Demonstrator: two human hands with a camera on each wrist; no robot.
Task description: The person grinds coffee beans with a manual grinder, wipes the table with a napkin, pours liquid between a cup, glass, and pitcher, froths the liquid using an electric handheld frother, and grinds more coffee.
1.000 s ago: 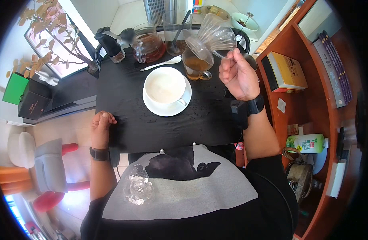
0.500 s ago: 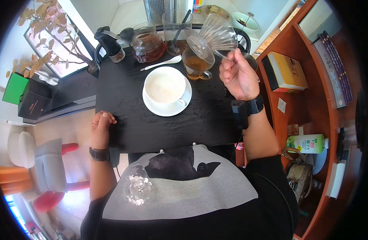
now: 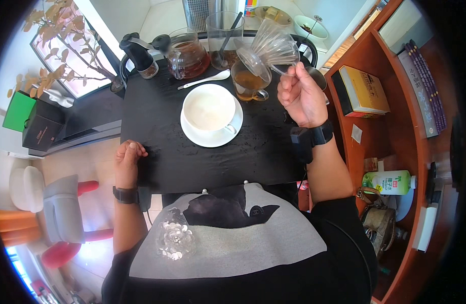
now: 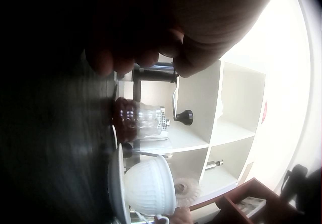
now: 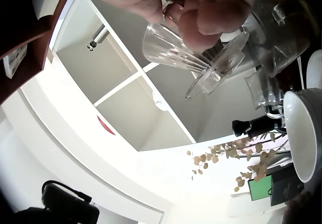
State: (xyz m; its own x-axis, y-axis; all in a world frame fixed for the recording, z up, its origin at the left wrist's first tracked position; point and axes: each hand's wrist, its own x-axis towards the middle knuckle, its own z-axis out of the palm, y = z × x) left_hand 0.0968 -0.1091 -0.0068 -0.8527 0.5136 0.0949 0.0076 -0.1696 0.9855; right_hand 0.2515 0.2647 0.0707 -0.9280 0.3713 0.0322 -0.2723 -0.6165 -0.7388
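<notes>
My right hand [image 3: 304, 99] pinches the handle of a clear, ribbed coffee dripper [image 3: 274, 44]. The dripper is tipped on its side, its round base flange overlapping the rim of a glass cup [image 3: 248, 87] with brown liquid. In the right wrist view, my fingertips [image 5: 211, 17] overlap the dripper's ribbed cone. At the table's left edge rests my left hand [image 3: 126, 159], fingers loosely curled and holding nothing. Between the hands, a white cup [image 3: 207, 109] stands on a white saucer [image 3: 200, 140].
Behind the white cup lie a white spoon [image 3: 205, 80], a glass pot [image 3: 190, 58] of reddish-brown liquid, and a tall glass [image 3: 224, 35] holding a dark stirrer. A hand grinder [image 3: 139, 55] stands at the back left. A wooden shelf [image 3: 380, 131] borders the table's right side.
The dripper shifts very slightly in my right hand, staying tilted over the glass cup. My left hand has not moved.
</notes>
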